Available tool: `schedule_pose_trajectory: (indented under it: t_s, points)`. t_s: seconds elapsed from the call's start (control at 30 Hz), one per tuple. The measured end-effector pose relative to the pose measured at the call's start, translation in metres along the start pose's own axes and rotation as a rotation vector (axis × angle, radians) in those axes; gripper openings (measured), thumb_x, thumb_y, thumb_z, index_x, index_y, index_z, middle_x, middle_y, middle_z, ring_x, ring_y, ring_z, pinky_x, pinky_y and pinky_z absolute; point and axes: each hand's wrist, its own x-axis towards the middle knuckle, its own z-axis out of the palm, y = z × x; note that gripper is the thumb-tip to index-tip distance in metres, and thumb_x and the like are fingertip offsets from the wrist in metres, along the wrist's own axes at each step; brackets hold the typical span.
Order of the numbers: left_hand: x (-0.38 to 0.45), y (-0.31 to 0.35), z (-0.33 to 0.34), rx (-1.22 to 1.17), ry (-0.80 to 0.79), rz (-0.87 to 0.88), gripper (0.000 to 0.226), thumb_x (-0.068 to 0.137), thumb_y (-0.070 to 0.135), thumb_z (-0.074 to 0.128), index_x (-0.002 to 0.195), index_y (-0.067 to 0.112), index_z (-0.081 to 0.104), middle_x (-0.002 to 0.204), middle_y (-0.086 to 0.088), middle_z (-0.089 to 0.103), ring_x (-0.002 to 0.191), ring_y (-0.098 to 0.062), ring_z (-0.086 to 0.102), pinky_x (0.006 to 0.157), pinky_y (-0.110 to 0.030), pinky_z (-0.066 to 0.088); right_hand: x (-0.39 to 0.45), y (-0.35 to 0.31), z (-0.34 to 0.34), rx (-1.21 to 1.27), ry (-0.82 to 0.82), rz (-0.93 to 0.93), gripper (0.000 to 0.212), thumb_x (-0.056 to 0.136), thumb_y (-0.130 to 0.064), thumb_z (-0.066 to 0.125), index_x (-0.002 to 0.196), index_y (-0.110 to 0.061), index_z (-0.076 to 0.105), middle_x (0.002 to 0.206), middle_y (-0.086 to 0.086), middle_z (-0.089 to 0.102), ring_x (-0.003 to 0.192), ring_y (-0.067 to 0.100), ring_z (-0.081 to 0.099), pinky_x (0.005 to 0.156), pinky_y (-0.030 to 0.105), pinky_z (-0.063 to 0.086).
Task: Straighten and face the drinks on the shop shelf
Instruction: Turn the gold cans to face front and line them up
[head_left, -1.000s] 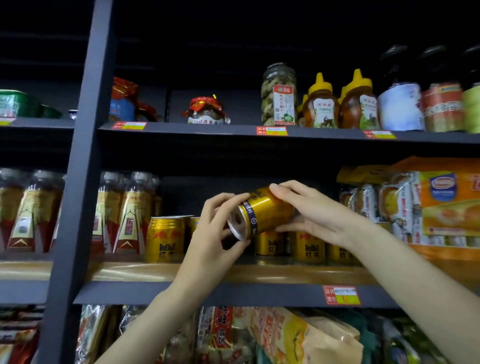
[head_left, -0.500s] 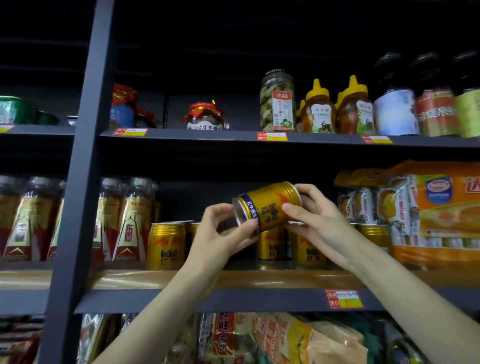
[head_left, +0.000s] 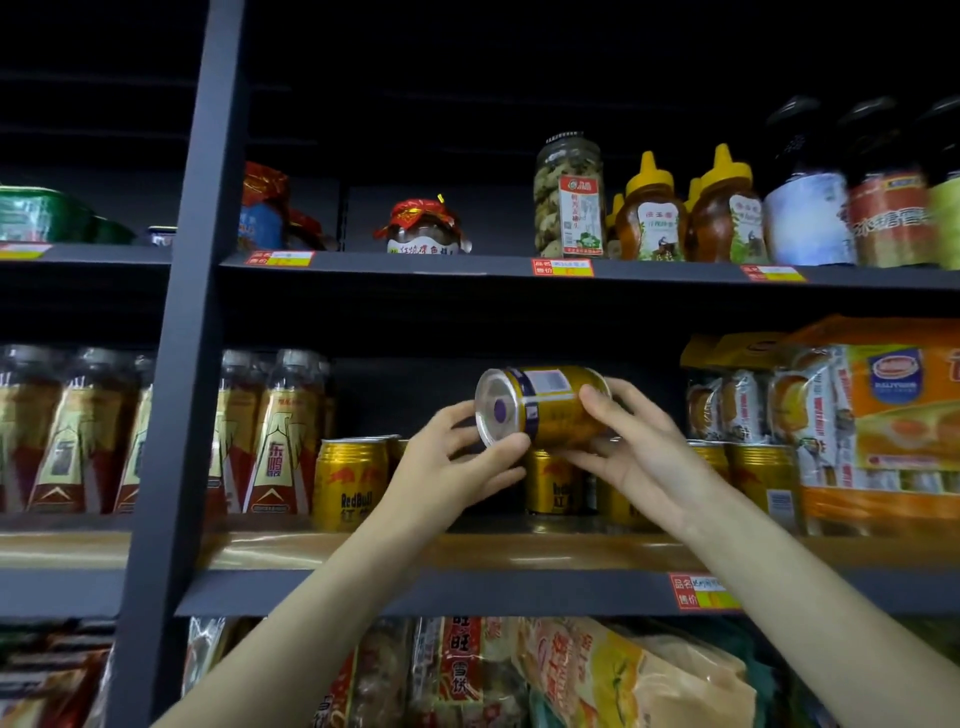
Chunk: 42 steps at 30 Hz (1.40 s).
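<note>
Both hands hold one gold Red Bull can (head_left: 545, 405) on its side above the middle shelf (head_left: 467, 553), silver base turned toward me and to the left. My left hand (head_left: 447, 467) pinches the base rim with thumb and fingers. My right hand (head_left: 628, 447) wraps the can's body from the right. Below and behind it, several gold cans stand upright on the shelf: one (head_left: 350, 483) to the left with its label facing out, others (head_left: 553, 488) partly hidden by my hands, more (head_left: 761, 478) at the right.
Tall drink bottles (head_left: 280, 436) fill the shelf's left part, past a dark upright post (head_left: 176, 395). Packaged cakes (head_left: 872, 415) sit at the right. Jars and honey bottles (head_left: 649, 213) stand on the shelf above, snack bags (head_left: 519, 675) below.
The can has been tipped and rotated in both hands, so its silver base now faces me more fully. My right hand has slid over the can's body, and the view has tilted upward slightly.
</note>
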Motion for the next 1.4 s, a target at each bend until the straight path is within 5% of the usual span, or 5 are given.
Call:
schedule_pose_trajectory:
  t_s: [0.17,0.77,1.03,1.2,1.4]
  points:
    - [0.000,0.002,-0.003,-0.126,-0.002,-0.065,0.054,0.070,0.025,0.068,0.120,0.013,0.052,0.113,-0.010,0.065,0.099,-0.019,0.067,0.077,-0.029,0.057,-0.007,-0.002,0.002,-0.179,-0.063,-0.102,0.046,0.067,-0.015,0.070,0.111,-0.017,0.056,0.116,0.006,0.063,0.109,0.020,0.063,0.085,0.035,0.055]
    - [0.002,-0.001,-0.007,0.628,0.018,0.527,0.077,0.071,0.016,0.079,0.129,0.037,0.033,0.126,0.022,0.049,0.120,0.007,0.045,0.094,-0.011,0.040,-0.015,-0.004,0.016,0.168,-0.067,0.233,0.038,0.085,-0.024,0.059,0.120,-0.010,0.055,0.117,0.023,0.064,0.096,0.033,0.069,0.072,0.040,0.059]
    - [0.008,-0.013,-0.033,0.759,-0.070,0.308,0.038,0.084,0.021,0.065,0.119,0.034,0.055,0.119,0.017,0.059,0.114,0.004,0.052,0.100,-0.025,0.044,-0.012,0.002,0.001,-0.771,-0.049,-0.509,0.076,0.069,-0.006,0.081,0.119,-0.043,0.036,0.123,-0.030,0.042,0.121,-0.001,0.046,0.096,0.016,0.044]
    - [0.017,-0.015,-0.056,0.980,0.115,0.362,0.031,0.088,0.011,0.059,0.116,0.023,0.058,0.118,0.013,0.055,0.112,0.001,0.047,0.093,-0.008,0.034,-0.005,0.010,-0.003,-0.870,-0.059,-0.523,0.076,0.070,-0.011,0.081,0.119,-0.045,0.035,0.127,-0.027,0.041,0.123,-0.001,0.044,0.098,0.016,0.043]
    - [0.028,-0.031,-0.096,1.378,0.195,0.245,0.029,0.089,0.022,0.053,0.115,0.012,0.064,0.124,-0.006,0.060,0.121,-0.029,0.047,0.102,-0.048,0.033,0.021,0.021,0.017,-1.190,0.008,-0.247,0.040,0.076,-0.031,0.077,0.104,-0.030,0.048,0.112,-0.004,0.043,0.104,0.014,0.045,0.075,0.025,0.044]
